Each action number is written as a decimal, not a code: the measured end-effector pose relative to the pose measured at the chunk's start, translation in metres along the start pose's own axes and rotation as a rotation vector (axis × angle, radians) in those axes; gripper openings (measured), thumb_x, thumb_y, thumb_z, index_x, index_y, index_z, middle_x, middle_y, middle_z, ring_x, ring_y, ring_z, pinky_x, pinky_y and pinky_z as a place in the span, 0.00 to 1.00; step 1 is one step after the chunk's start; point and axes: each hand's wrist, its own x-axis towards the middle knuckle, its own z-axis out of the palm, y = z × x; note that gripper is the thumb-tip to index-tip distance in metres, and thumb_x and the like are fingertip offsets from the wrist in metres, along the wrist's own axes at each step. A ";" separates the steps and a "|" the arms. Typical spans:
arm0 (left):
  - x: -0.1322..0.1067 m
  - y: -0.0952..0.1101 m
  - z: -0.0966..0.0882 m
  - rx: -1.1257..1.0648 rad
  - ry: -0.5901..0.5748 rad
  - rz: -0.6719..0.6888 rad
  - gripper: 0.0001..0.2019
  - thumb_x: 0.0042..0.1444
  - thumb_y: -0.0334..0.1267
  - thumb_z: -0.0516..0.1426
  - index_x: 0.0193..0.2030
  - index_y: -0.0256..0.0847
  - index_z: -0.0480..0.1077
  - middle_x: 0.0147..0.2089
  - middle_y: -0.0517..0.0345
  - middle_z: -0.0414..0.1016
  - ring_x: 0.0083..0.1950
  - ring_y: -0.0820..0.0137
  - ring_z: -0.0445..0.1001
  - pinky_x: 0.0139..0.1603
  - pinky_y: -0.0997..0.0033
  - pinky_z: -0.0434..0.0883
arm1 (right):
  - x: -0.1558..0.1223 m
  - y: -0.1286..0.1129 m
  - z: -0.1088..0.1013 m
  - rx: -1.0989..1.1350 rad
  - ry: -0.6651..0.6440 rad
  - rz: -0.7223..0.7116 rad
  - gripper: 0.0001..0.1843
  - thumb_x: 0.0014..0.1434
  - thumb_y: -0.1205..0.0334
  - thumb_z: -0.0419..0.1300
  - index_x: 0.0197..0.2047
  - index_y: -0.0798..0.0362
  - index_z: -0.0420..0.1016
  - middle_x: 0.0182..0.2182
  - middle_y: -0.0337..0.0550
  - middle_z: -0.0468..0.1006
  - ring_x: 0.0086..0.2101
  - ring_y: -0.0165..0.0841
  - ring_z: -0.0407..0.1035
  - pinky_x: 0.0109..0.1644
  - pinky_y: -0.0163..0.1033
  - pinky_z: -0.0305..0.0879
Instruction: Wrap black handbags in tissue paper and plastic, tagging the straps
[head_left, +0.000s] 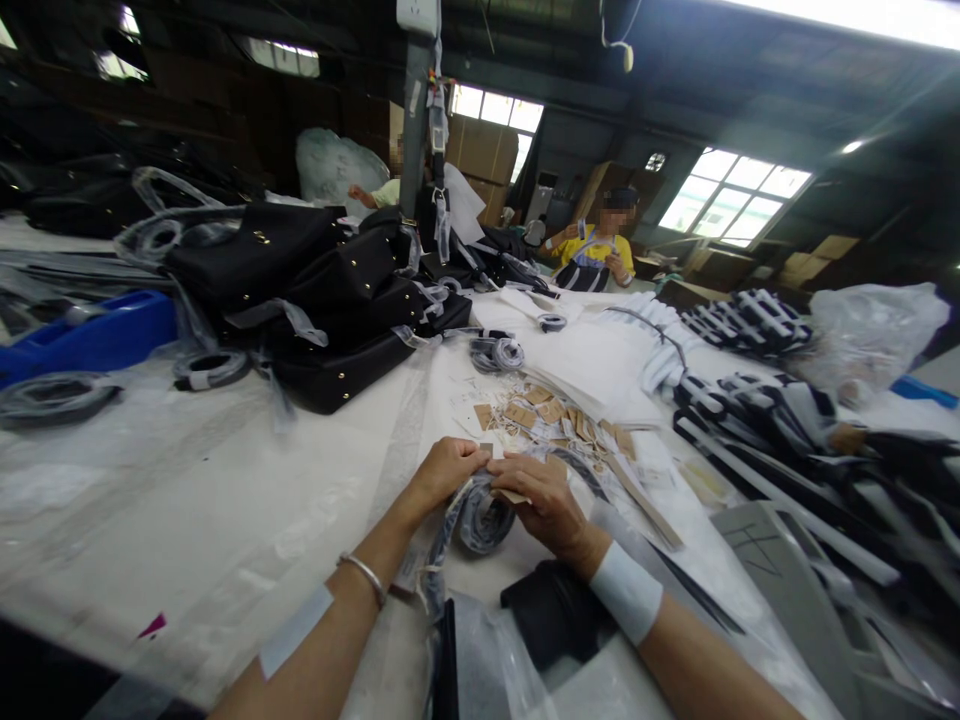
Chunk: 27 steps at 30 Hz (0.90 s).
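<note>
My left hand (448, 470) pinches a small tag (487, 449), part brown and part white, between thumb and forefinger. Close against it, my right hand (546, 503) has its fingers bent at the tag's other edge, with a piece of brown card (513, 496) under them. Just below both hands lies a coiled strap (484, 522) wrapped in clear plastic. Nearer to me is a black item (551, 612) partly covered by plastic film. Beyond my fingers, brown tags (562, 415) with white strings are heaped on the table.
Black bags (300, 290) are piled at the left, near a blue bin (97, 335). White sheets (577, 350) lie beyond the tags. At the right are plastic-wrapped straps (750, 410) and a grey crate (780, 570). A person in yellow (600, 250) works across the table.
</note>
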 end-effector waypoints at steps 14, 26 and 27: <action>-0.028 0.038 0.006 0.229 0.087 0.202 0.15 0.58 0.45 0.52 0.23 0.41 0.63 0.24 0.64 0.64 0.29 0.72 0.62 0.32 0.71 0.57 | 0.028 -0.007 -0.022 0.260 -0.108 0.609 0.03 0.57 0.63 0.66 0.32 0.51 0.79 0.28 0.38 0.81 0.31 0.32 0.74 0.38 0.36 0.69; -0.056 0.059 0.021 0.217 0.054 0.261 0.13 0.61 0.45 0.52 0.28 0.41 0.66 0.28 0.63 0.69 0.31 0.71 0.65 0.36 0.71 0.60 | 0.033 -0.005 -0.040 0.586 -0.386 0.959 0.16 0.41 0.58 0.73 0.33 0.56 0.80 0.25 0.38 0.78 0.25 0.29 0.68 0.31 0.33 0.64; -0.059 0.059 0.021 0.213 0.046 0.256 0.13 0.61 0.45 0.52 0.29 0.41 0.66 0.28 0.62 0.69 0.31 0.71 0.66 0.36 0.71 0.60 | 0.031 -0.006 -0.042 0.593 -0.409 0.964 0.14 0.43 0.56 0.72 0.31 0.57 0.81 0.24 0.39 0.78 0.25 0.29 0.68 0.31 0.34 0.64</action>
